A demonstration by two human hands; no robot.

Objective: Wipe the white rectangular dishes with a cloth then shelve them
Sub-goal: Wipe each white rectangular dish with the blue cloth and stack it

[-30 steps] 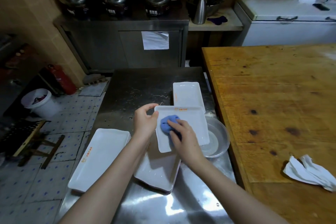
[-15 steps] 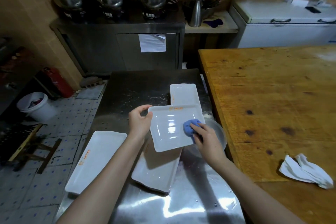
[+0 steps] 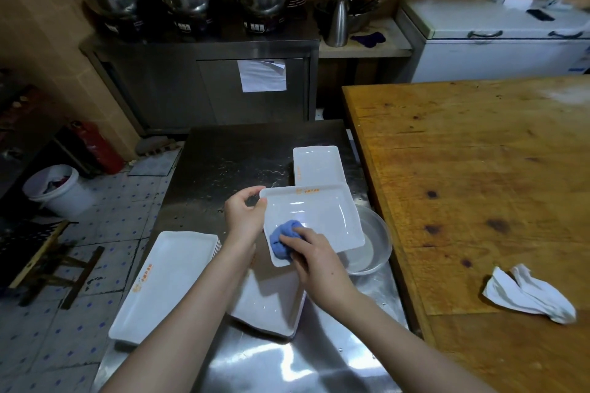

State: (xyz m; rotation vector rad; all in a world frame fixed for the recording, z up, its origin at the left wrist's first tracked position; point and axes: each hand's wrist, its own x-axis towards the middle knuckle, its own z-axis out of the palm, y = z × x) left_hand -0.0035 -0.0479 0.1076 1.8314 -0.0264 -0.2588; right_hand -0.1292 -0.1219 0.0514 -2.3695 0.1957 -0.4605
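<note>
Head view, steel counter (image 3: 242,150). My L hand (image 3: 244,217) pinches the left rim of a white rectangular dish (image 3: 322,217), thumb on top, holding it tilted above the counter. My R hand (image 3: 314,252) is closed around a bunched blue cloth (image 3: 282,241), pressing it onto the dish's near-left corner. Beneath: a second dish (image 3: 271,306) flat on the counter. Far side: a third dish (image 3: 319,164). Left: a stack of dishes (image 3: 169,277). Metal bowl (image 3: 373,252) w/ water sits just right of the held dish, partly under it. White rag (image 3: 530,295) lies on the wooden table (image 3: 479,169).
</note>
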